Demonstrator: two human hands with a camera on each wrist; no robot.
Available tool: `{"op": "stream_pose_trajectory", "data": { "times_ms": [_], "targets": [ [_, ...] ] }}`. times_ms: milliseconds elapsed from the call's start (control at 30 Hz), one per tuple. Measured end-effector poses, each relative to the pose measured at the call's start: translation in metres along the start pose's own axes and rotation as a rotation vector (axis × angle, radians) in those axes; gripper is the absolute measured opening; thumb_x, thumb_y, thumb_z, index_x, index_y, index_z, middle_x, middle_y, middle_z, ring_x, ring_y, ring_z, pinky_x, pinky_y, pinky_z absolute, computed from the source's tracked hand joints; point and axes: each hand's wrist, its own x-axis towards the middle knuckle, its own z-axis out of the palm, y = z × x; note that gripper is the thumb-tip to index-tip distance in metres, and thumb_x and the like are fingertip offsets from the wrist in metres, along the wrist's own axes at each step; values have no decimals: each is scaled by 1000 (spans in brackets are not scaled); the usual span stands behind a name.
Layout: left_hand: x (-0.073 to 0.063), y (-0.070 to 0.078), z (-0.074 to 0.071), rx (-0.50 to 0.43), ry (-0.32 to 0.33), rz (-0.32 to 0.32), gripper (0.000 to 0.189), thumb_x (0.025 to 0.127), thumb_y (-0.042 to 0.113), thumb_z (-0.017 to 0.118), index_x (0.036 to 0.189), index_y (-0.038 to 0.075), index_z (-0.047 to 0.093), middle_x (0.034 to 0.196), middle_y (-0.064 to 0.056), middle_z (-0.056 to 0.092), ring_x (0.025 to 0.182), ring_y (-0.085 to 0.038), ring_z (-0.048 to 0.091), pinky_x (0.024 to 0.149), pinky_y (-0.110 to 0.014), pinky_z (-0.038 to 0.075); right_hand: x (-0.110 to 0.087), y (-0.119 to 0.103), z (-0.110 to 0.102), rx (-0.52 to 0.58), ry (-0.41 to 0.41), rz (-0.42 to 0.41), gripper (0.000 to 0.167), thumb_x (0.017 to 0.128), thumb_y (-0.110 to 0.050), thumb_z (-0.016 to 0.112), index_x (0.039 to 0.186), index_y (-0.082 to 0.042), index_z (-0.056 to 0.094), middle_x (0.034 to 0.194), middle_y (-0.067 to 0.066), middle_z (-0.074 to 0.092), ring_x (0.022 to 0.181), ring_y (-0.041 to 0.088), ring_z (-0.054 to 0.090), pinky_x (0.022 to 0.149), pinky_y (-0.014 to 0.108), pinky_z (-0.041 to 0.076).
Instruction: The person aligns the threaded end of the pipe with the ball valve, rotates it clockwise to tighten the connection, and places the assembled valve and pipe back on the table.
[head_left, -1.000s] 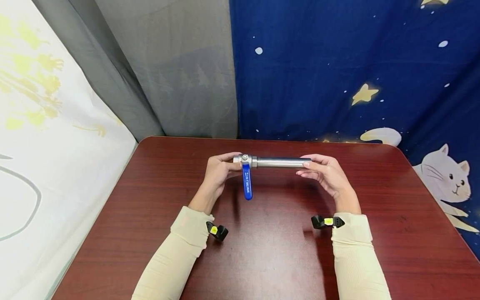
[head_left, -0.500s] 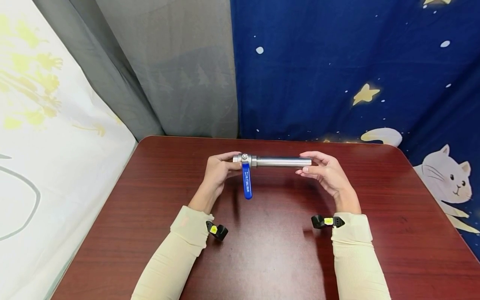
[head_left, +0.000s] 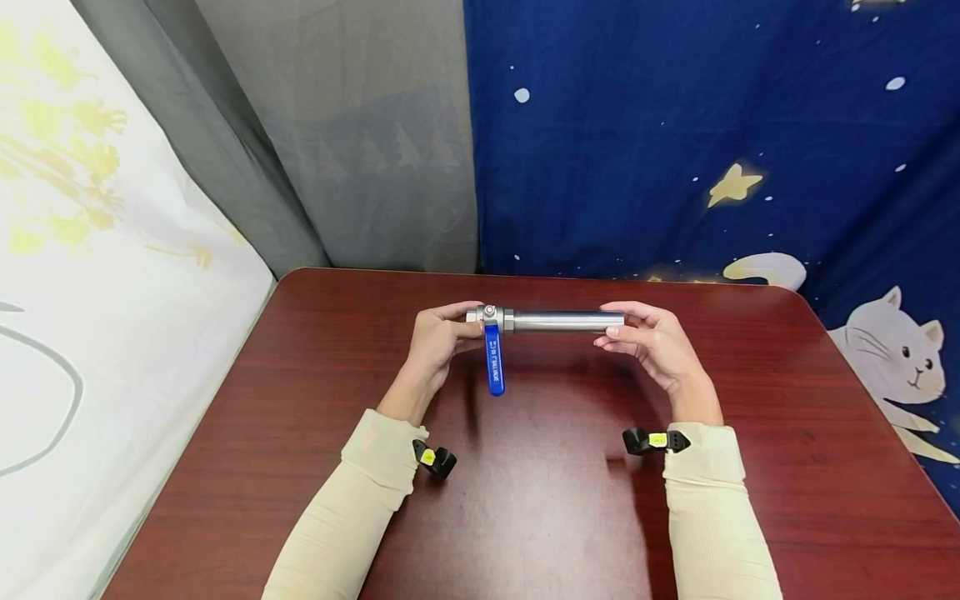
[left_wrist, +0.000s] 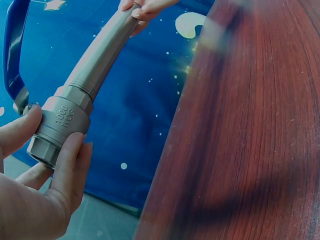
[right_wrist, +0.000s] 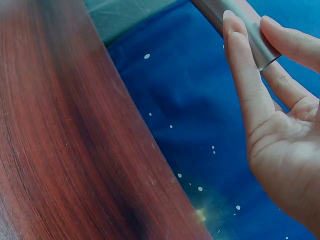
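Observation:
Between the two hands, held up above the table, is a steel ball valve (head_left: 491, 315) with a blue lever handle (head_left: 494, 360) pointing toward me. A smooth metal pipe (head_left: 562, 322) runs out of its right side, and the left wrist view shows threads where the pipe meets the valve body (left_wrist: 64, 116). My left hand (head_left: 435, 346) grips the valve body by its left end, thumb beside the lever. The pipe's free right end is pinched by my right hand (head_left: 660, 346), with thumb in front and fingers behind. In the right wrist view the pipe's end (right_wrist: 262, 52) shows between thumb and fingers.
The dark red wooden table (head_left: 555, 500) spans the space below. Behind it hang a grey curtain (head_left: 375, 167) and a blue star-patterned curtain (head_left: 637, 150). A white printed cloth (head_left: 112, 333) borders the left side. Each cuff carries a small black camera (head_left: 435, 458).
My right thumb dropped to the pipe's lower edge half a second ago and is now back over its end. The valve, pipe and left hand stay nearly in place.

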Motion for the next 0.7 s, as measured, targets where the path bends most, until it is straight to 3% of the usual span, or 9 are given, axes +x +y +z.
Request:
{"op": "stream_pose_trajectory", "data": {
  "times_ms": [467,700],
  "targets": [
    [-3,1,1,-7,8,3,37,81,-9,66,117,-2,69,117,-18,63,80,-19,68,76,-33,60,0,1,0,-31,-2,2,30,92,4,59,121,12,57,94,12,70,78,26,73,73,34,59],
    [-4,1,2,0,2,4,37,81,-10,66,116,-1,69,118,-18,62,80,-21,69,77,-34,60,-1,0,-3,-56,-5,17,24,93,1,60,116,7,61,99,10,71,79,26,73,74,33,59]
  ]
}}
